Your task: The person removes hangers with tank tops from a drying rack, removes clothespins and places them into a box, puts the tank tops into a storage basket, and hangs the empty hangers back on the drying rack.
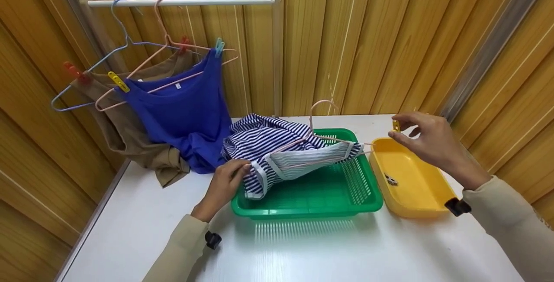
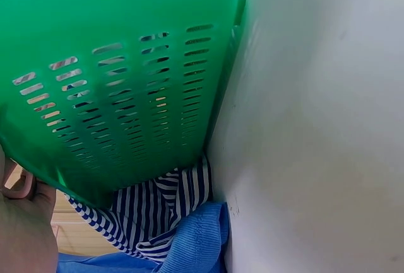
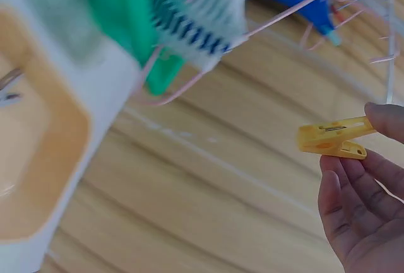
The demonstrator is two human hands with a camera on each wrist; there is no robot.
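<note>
A navy-and-white striped top [image 1: 270, 132] lies over the green basket [image 1: 307, 211], with a pink hanger [image 1: 312, 115] threaded through it. At its left shoulder, my left hand [image 1: 221, 186] pinches the fabric between thumb and fingers. In the left wrist view, the basket's slotted side hides most of the top, and only part of my left hand [image 2: 25, 229] shows. My right hand [image 1: 433, 137] is raised over the yellow bin [image 1: 411, 210], pinching a yellow clothespin [image 1: 396, 126]. The right wrist view shows this clothespin [image 3: 333, 137] between thumb and fingertips, apart from the hanger.
A white rail [image 1: 186, 1] at the back left carries two hangers. A brown garment [image 1: 130, 126] and a blue top [image 1: 181, 113] hang there, held with clothespins. Another clothespin [image 1: 391, 179] lies in the yellow bin. Wood-panelled walls stand behind the white table [image 1: 143, 230].
</note>
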